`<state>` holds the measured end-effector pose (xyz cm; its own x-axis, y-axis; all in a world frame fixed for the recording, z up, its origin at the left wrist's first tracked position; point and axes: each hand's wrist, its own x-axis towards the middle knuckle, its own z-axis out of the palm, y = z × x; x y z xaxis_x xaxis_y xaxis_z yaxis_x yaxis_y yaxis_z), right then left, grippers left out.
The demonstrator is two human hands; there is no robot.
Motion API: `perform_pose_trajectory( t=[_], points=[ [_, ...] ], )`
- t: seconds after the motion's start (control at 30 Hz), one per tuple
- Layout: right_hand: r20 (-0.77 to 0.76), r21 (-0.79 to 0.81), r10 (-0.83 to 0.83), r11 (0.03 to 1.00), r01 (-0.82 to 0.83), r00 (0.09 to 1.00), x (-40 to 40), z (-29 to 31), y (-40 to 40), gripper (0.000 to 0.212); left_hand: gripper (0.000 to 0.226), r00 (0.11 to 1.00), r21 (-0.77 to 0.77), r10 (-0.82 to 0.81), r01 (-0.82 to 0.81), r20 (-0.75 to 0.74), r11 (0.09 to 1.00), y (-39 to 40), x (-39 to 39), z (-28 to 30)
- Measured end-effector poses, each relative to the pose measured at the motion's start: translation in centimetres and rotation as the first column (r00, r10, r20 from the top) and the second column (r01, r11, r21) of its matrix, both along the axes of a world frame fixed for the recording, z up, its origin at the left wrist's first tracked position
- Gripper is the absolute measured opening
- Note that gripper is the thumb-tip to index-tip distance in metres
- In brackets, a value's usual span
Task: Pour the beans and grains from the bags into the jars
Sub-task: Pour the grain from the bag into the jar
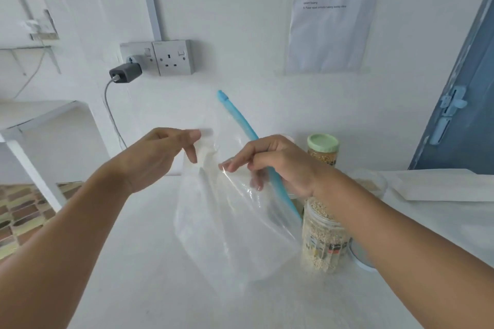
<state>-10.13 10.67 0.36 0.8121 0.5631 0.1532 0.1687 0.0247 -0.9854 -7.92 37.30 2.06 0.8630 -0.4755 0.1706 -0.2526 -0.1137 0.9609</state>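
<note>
A clear plastic bag (232, 235) with a blue zip strip (240, 120) hangs in the air above the white table (133, 262); it looks empty. My left hand (157, 157) pinches the bag's upper left edge. My right hand (280, 165) grips the bag's right side at the blue strip. Below my right wrist stands an open clear jar (320, 243) holding pale grains. A second jar (323, 151) with a green lid and brownish beans stands farther back by the wall.
A clear container (370, 181) with pale contents and a white paper bag (441, 187) lie at the right. A round blue-rimmed lid or dish (358, 256) sits behind the open jar. A wall socket (173, 57) with a charger (125, 72) and cable is above the table.
</note>
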Motion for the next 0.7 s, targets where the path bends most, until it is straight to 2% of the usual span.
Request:
perform_pose_trajectory(
  t=[0.07,0.1,0.17,0.23,0.3,0.37,0.4,0.47,0.57,0.7],
  points=[
    [0.037,-0.116,0.003,0.993,0.001,0.999,0.4,0.1,-0.8,0.045,0.052,0.999,0.071,-0.01,0.014,-0.05,0.997,0.6,0.2,-0.3],
    [0.095,-0.214,-0.028,0.976,0.048,0.995,0.8,0.1,-1.3,0.045,0.056,0.998,0.088,0.009,-0.002,-0.069,0.996,1.1,0.4,-0.6],
    [0.317,-0.435,-0.117,0.864,0.254,0.941,1.6,-0.1,-2.3,0.042,0.079,0.992,0.112,0.072,-0.061,-0.103,0.992,2.1,0.5,-1.1],
    [0.449,-0.524,-0.158,0.75,0.403,0.879,2.2,-0.3,-3.0,0.037,0.082,0.988,0.149,0.099,-0.08,-0.119,0.986,3.0,0.5,-1.6],
    [0.453,-0.52,-0.188,0.738,0.43,0.871,2.3,-0.5,-3.1,0.037,0.066,0.987,0.21,0.053,-0.02,-0.15,0.977,3.4,0.4,-1.9],
    [0.472,-0.505,-0.207,0.733,0.455,0.857,2.2,-0.8,-2.7,0.039,0.035,0.98,0.216,0.014,0.029,-0.199,0.976,3.0,0.1,-2.1],
    [0.484,-0.496,-0.211,0.733,0.465,0.849,2.2,-1.0,-2.5,0.04,0.03,0.976,0.201,-0.007,0.053,-0.22,0.978,2.8,0.1,-2.4],
    [0.509,-0.494,-0.208,0.724,0.482,0.835,2.5,-1.3,-2.2,0.041,0.034,0.972,0.165,-0.039,0.079,-0.232,0.983,2.3,0.0,-2.8],
    [0.578,-0.467,-0.221,0.701,0.54,0.786,2.9,-1.8,-2.2,0.036,0.027,0.986,0.099,0.014,0.002,-0.168,0.995,1.4,-0.1,-3.1],
    [0.681,-0.264,-0.38,0.67,0.694,0.626,2.3,-2.5,-2.1,0.031,0.025,0.98,-0.111,0.141,-0.157,-0.14,0.981,2.0,0.3,-2.7]
  ],
)
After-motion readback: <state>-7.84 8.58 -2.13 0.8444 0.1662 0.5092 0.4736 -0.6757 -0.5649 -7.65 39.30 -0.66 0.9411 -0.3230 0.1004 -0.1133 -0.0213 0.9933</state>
